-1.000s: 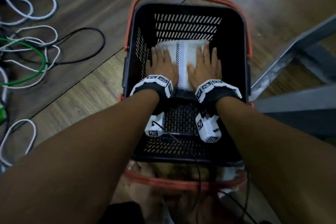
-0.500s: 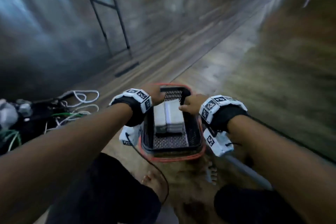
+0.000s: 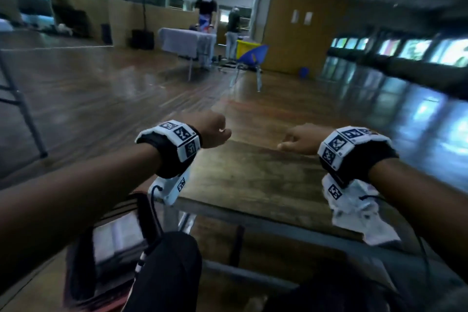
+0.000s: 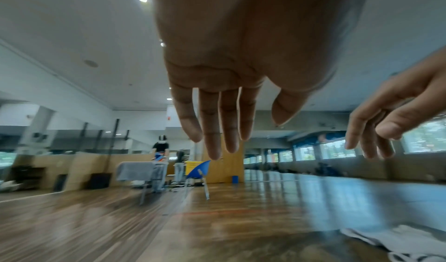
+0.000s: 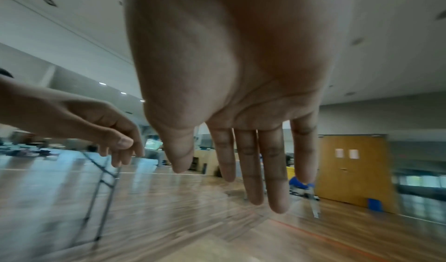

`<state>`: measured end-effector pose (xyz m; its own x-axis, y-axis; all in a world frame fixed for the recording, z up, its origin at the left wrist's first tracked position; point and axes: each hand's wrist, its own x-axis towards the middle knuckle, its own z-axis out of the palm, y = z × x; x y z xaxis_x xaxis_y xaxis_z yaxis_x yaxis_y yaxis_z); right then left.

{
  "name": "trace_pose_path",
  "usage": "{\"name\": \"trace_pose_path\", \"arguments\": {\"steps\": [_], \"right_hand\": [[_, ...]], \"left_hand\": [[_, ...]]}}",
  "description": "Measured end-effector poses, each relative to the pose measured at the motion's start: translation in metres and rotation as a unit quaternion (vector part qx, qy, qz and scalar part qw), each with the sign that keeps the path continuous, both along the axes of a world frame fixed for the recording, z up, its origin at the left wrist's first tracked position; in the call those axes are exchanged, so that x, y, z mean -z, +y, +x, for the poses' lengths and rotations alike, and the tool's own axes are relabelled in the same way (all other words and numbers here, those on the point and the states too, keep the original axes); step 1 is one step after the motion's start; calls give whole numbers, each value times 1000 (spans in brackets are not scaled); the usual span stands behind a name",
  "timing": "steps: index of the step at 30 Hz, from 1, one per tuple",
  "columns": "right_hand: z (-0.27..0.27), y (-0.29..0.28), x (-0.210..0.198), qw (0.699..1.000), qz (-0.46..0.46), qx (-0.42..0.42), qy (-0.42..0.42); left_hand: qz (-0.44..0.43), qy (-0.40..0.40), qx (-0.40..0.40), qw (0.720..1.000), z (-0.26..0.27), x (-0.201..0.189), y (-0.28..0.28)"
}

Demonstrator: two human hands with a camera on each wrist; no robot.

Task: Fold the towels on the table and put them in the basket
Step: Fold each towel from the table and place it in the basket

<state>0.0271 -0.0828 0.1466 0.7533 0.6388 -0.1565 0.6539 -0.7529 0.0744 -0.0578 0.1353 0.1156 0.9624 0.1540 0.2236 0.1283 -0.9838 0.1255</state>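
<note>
Both hands hover empty above the wooden table (image 3: 253, 175). My left hand (image 3: 216, 132) has relaxed fingers hanging down, as the left wrist view (image 4: 224, 136) shows. The right hand (image 3: 295, 140) is also loose and holds nothing, its fingers straight in the right wrist view (image 5: 243, 178). A crumpled white towel (image 3: 364, 218) lies on the table under my right wrist and shows again low in the left wrist view (image 4: 400, 243). The black basket (image 3: 78, 273) stands on the floor at lower left, blurred, with a folded pale towel (image 3: 114, 238) inside.
My dark-trousered knee (image 3: 167, 273) is beside the basket. A metal frame leg (image 3: 25, 114) stands at left. Far across the wooden floor are a blue chair (image 3: 253, 58), a cloth-covered table (image 3: 184, 42) and two people (image 3: 206, 10).
Both hands left the folded towel in the basket and rose to table height. The view swung up from the basket to the table and the room.
</note>
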Motion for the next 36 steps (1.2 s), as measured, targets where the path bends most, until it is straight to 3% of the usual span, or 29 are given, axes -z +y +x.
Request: {"name": "trace_pose_path", "arguments": {"steps": [3,5,13,15,19,22,25,28,31,34,36], "right_hand": [[12,-68,0,997,18,78,2],[19,-109,12,991,35,126,6],[56,-235,109,958,39,274,75],[69,-254,137,950,54,293,95],[99,-278,191,935,80,326,115],[114,-287,225,939,38,319,123],[119,-293,248,955,12,287,71],[114,-297,252,950,79,300,34],[106,-301,240,940,128,310,57],[98,-301,221,920,227,313,68],[96,-302,206,904,278,321,42]], "left_hand": [[70,-7,59,996,31,-6,-57],[69,19,101,992,52,0,-91],[75,124,238,960,143,84,-201],[84,132,253,955,164,110,-224],[-1,188,328,926,205,162,-259],[20,204,368,907,223,193,-281],[87,221,388,891,231,219,-296],[98,191,389,896,236,228,-297],[113,172,390,897,236,227,-293],[147,155,373,903,227,218,-285],[125,123,370,912,222,204,-274]]}}
